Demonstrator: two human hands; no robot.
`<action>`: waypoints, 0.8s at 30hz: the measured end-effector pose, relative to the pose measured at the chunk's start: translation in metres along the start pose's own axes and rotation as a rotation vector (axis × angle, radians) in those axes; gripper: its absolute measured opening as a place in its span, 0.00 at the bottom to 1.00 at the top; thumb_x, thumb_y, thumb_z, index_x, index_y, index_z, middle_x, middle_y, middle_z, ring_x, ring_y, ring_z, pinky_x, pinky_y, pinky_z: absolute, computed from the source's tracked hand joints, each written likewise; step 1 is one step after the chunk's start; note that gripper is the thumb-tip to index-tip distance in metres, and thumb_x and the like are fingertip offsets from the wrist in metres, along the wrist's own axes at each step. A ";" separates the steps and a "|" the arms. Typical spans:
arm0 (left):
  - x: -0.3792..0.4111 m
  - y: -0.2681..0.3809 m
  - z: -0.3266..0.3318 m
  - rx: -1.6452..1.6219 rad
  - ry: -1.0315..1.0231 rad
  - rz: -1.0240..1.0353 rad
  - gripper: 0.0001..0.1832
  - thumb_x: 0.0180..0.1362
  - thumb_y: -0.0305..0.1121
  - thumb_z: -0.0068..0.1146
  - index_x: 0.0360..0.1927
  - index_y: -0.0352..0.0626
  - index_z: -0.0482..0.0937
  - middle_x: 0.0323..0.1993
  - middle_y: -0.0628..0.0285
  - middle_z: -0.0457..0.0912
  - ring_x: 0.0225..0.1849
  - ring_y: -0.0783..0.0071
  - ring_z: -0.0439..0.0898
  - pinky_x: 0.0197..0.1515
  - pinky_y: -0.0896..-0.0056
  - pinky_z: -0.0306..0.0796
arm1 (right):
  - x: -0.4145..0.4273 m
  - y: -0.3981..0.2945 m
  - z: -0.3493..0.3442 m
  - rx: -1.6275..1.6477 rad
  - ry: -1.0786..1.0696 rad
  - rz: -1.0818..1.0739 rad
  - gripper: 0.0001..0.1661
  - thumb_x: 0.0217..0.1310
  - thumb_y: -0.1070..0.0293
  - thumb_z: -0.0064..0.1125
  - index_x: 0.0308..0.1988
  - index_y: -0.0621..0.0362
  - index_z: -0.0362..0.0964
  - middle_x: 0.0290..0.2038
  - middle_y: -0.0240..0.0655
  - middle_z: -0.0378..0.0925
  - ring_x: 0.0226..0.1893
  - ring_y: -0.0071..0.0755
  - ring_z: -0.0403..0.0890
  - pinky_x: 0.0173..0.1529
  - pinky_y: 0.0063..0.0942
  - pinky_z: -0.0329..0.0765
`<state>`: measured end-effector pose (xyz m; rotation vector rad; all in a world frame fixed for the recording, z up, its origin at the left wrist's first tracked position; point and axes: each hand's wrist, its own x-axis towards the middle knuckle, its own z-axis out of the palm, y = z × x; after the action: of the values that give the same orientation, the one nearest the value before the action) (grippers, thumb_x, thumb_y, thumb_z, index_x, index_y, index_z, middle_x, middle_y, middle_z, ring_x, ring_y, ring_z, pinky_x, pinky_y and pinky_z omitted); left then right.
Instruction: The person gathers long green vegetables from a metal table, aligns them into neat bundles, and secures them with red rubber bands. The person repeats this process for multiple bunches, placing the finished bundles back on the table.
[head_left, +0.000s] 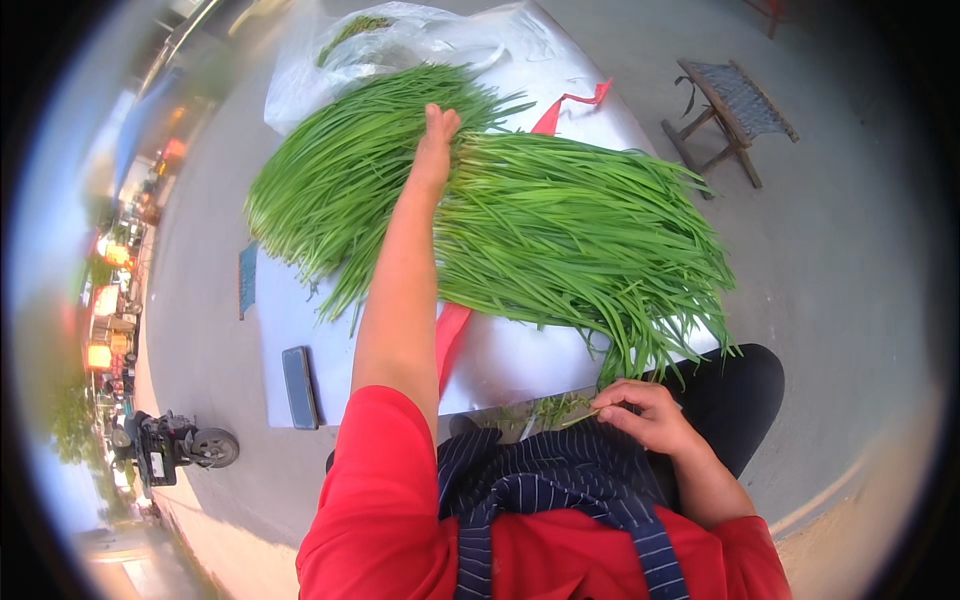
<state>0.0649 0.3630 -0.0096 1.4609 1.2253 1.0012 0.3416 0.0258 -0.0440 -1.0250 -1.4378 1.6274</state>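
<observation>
A large heap of long green garlic chives (570, 232) lies on a pale, shiny tabletop (510, 360). Its leaves spread to the left and right, with pale stem ends near the middle. My left hand (437, 150) reaches across to the upper middle of the heap and rests on or just over it; its palm side is hidden. At the table's near edge, my right hand (645, 412) pinches a thin green stalk between thumb and fingers, below the drooping leaf tips. A red strip (452, 341) runs under the heap and comes out at the far side.
A clear plastic bag (435, 45) with some greens in it lies on the table's far end. A phone (300, 388) rests near the left edge. Beyond the table stands a folding stool (724, 105) at the upper right. A motorbike (176, 448) is parked at the lower left.
</observation>
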 end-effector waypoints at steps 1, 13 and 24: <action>-0.005 0.008 0.001 0.046 0.062 0.093 0.53 0.55 0.75 0.19 0.67 0.33 0.52 0.67 0.50 0.57 0.71 0.58 0.50 0.71 0.58 0.37 | 0.001 0.000 0.000 0.005 -0.019 0.005 0.08 0.56 0.75 0.59 0.39 0.62 0.76 0.35 0.35 0.78 0.35 0.26 0.77 0.39 0.22 0.73; -0.270 -0.017 -0.100 0.451 0.113 0.384 0.17 0.63 0.39 0.50 0.49 0.37 0.75 0.45 0.56 0.80 0.47 0.66 0.78 0.51 0.67 0.69 | 0.033 -0.077 0.059 -0.541 -0.291 -0.255 0.17 0.49 0.73 0.64 0.42 0.58 0.75 0.51 0.39 0.73 0.49 0.46 0.75 0.50 0.34 0.74; -0.297 -0.023 -0.152 -0.233 0.585 0.246 0.18 0.65 0.43 0.46 0.40 0.36 0.77 0.34 0.60 0.82 0.34 0.76 0.80 0.33 0.77 0.71 | 0.315 -0.074 0.231 -1.416 -0.284 -0.841 0.50 0.39 0.76 0.64 0.64 0.54 0.53 0.65 0.42 0.56 0.67 0.47 0.53 0.67 0.42 0.54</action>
<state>-0.1353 0.0951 -0.0034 1.1872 1.2855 1.7643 0.0007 0.2220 0.0118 -0.5901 -2.7622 -0.0341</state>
